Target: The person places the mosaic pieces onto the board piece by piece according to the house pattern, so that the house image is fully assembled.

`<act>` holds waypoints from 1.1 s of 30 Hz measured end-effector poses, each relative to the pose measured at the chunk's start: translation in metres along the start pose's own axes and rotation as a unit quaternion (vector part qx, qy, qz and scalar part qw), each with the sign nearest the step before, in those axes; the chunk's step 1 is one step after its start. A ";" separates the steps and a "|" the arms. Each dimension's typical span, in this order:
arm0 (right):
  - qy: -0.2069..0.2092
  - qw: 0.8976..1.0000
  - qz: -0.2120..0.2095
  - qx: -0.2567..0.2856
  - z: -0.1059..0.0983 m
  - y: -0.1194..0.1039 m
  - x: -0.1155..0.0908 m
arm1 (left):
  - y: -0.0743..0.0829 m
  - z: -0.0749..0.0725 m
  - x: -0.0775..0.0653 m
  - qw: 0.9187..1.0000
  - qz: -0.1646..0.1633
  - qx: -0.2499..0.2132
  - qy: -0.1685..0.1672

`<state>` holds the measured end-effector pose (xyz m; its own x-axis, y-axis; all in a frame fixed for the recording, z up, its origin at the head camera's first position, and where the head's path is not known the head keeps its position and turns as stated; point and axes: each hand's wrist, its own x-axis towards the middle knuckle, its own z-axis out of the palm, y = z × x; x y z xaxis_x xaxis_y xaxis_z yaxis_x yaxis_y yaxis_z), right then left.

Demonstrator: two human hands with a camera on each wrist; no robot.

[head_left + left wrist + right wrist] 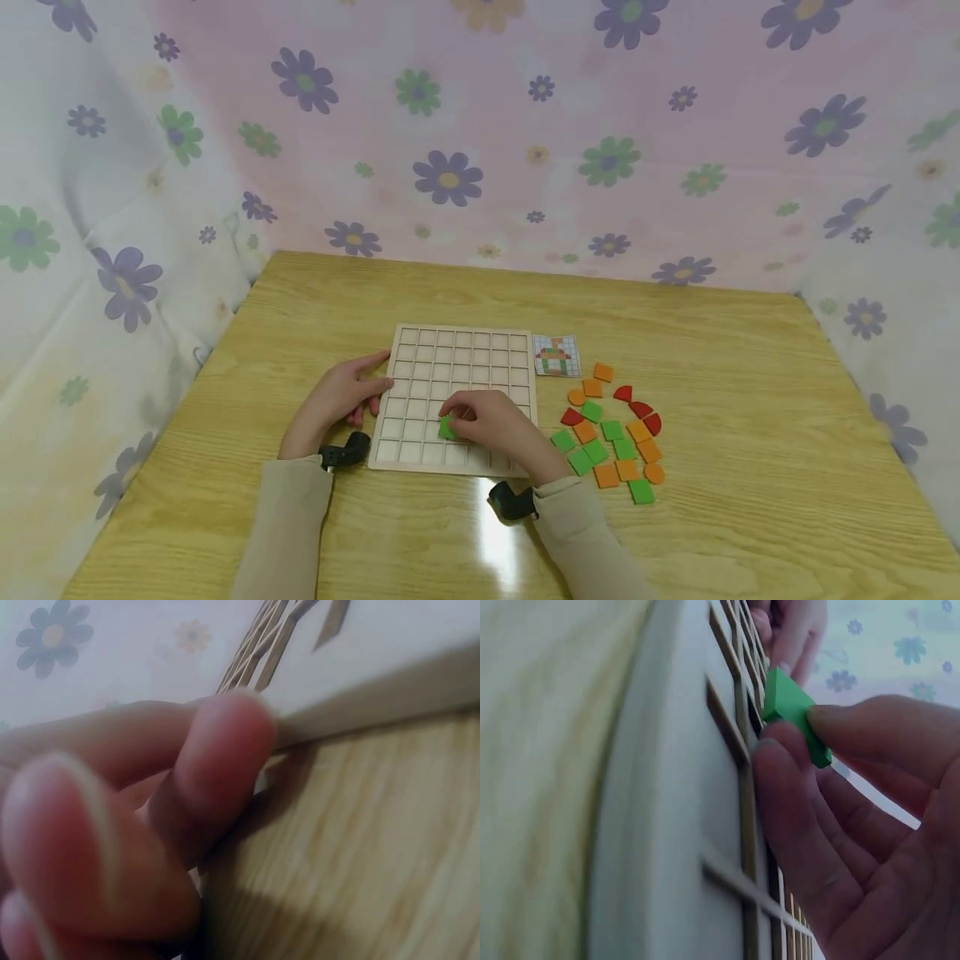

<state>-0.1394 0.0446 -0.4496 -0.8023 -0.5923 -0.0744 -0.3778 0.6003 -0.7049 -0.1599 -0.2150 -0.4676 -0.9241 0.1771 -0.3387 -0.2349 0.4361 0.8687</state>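
A pale wooden grid board (411, 429) lies on the table with its cells bare around the hands. Between thumb and fingers, my right hand (487, 421) pinches a green square tile (791, 709) over a cell in the board's lower middle. The right wrist view shows that tile tilted, one corner close to the grid ridges. At the board's left edge rests my left hand (345, 392), its thumb and index finger touching the rim. A left fingertip (229, 742) meets the side of the board in the left wrist view.
Right of the board lies a small picture card (557, 357) with a coloured grid pattern. Loose green tiles (612, 430), orange tiles (606, 476), red quarter-round pieces (652, 424) and orange discs (654, 473) are scattered right of my right hand. Flowered cloth hangs behind the table.
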 end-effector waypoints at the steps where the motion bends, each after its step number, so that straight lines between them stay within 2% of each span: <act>1: 0.000 1.000 0.000 0.001 0.001 -0.002 0.001 | 0.000 0.000 0.000 1.000 0.000 0.000 0.000; 10: 0.014 1.000 -0.003 0.002 0.010 -0.012 0.009 | -0.002 -0.006 0.002 1.000 -0.006 0.011 0.013; 17: 0.028 0.999 0.013 0.014 0.018 -0.017 0.015 | 0.000 -0.006 0.003 1.000 0.006 0.015 0.006; 24: 0.026 0.999 -0.011 -0.019 0.028 -0.027 0.014 | 0.000 -0.005 0.004 1.000 0.003 0.011 0.005; 29: 0.031 0.999 -0.003 -0.041 0.034 -0.035 0.010 | 0.000 -0.003 0.004 1.000 0.011 0.018 0.004; 33: 0.042 0.997 -0.007 -0.063 0.041 -0.041 0.009 | -0.001 -0.002 0.003 1.000 0.004 0.012 0.001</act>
<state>-0.1119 -0.0071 -0.4505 -0.8305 -0.5571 -0.0024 -0.4400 0.6586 -0.6105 -0.1628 -0.2172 -0.4689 -0.9263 0.1791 -0.3316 -0.2206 0.4559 0.8623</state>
